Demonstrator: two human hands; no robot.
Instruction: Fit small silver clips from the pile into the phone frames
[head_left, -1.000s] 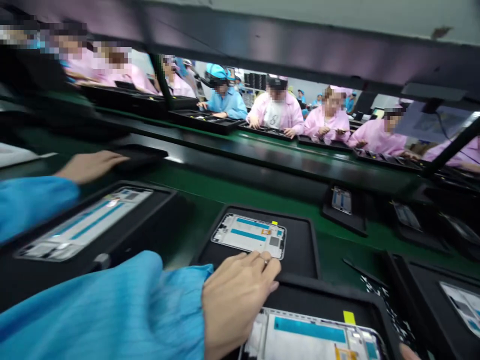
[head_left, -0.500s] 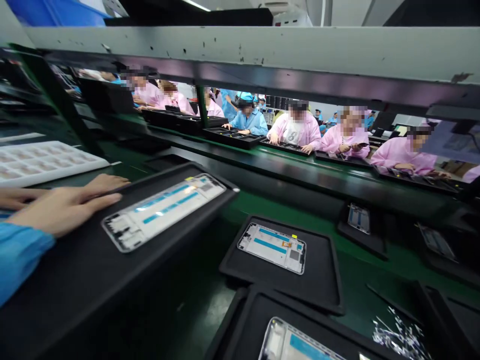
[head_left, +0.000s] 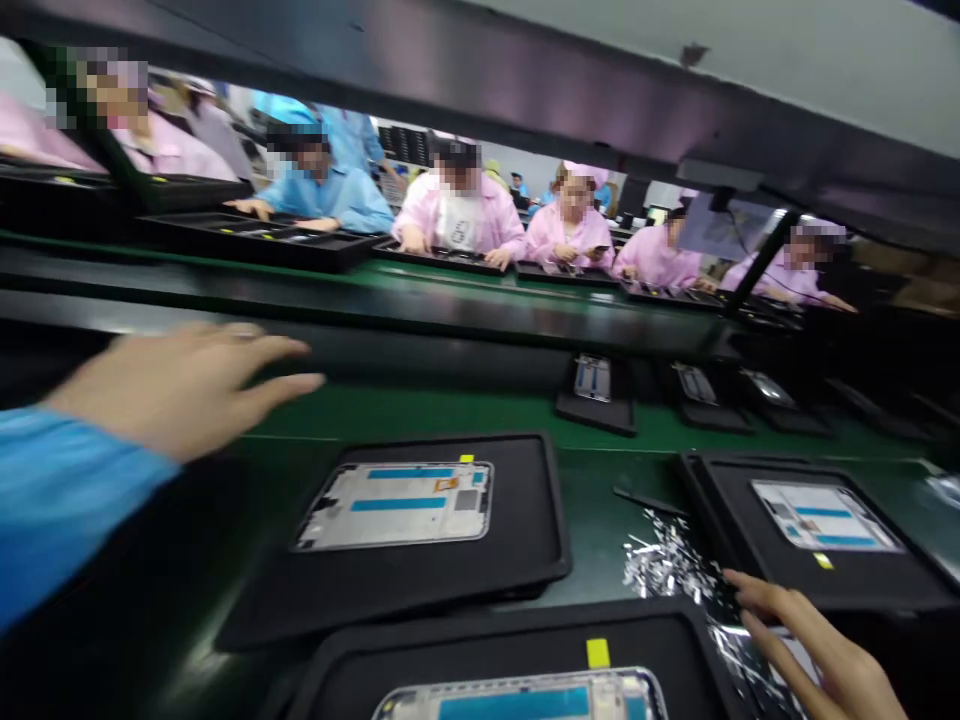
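My left hand [head_left: 176,385], in a blue sleeve, is stretched out at the left, palm down, thumb apart from the fingers and nothing visible in it. Nearest to it on the right is a black tray [head_left: 525,560] bearing a phone frame [head_left: 405,505] with blue strips and a yellow tab. At the lower right, my right hand [head_left: 817,645] has its fingers extended beside a heap of shiny silvery scraps [head_left: 667,560]. In front of me, another black tray [head_left: 345,665] carries a second phone frame [head_left: 517,700], cut off by the bottom edge.
Another black tray [head_left: 922,580] with a phone frame [head_left: 825,515] lies at the right. A dark thin tool [head_left: 649,500] rests by the scraps. Smaller trays [head_left: 596,410] line the back. A shelf beam [head_left: 525,90] crosses above; co-workers in pink and blue sit beyond.
The view has swung right and down. My left hand has come away from the tray it was touching at the left. My right hand now shows at the lower right.
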